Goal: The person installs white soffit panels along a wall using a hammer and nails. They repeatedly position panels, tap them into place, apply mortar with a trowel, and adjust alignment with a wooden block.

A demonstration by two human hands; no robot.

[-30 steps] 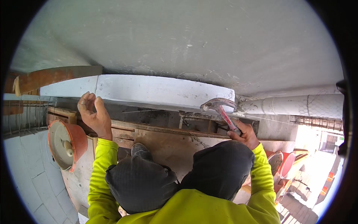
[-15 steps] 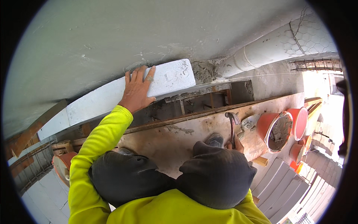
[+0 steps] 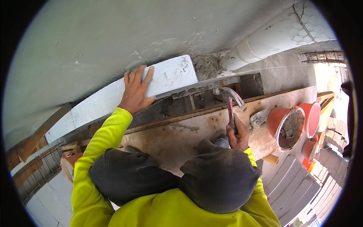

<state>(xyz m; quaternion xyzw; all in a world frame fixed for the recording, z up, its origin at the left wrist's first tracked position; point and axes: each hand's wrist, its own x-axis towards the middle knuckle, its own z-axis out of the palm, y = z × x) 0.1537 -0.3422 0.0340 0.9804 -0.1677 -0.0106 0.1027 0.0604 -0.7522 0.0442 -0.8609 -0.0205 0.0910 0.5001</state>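
My left hand rests with fingers spread on a long white block that lies against the grey wall. Its fingertips reach over the block's top face, and the thumb sits near its front edge. My right hand is wrapped round the handle of a claw hammer, held upright above my right knee. The hammer's head is apart from the block, to the right of its end. Rough grey mortar shows just past that end.
A wooden plank runs under my feet, with a gap between it and the wall. To the right stand a red bucket of mortar, a trowel-like blade and more buckets. A thin string and a white pipe are near the wall.
My right hand has lifted the hammer up and forward, toward the block's end. My left hand stays on the block, and the view has shifted slightly.
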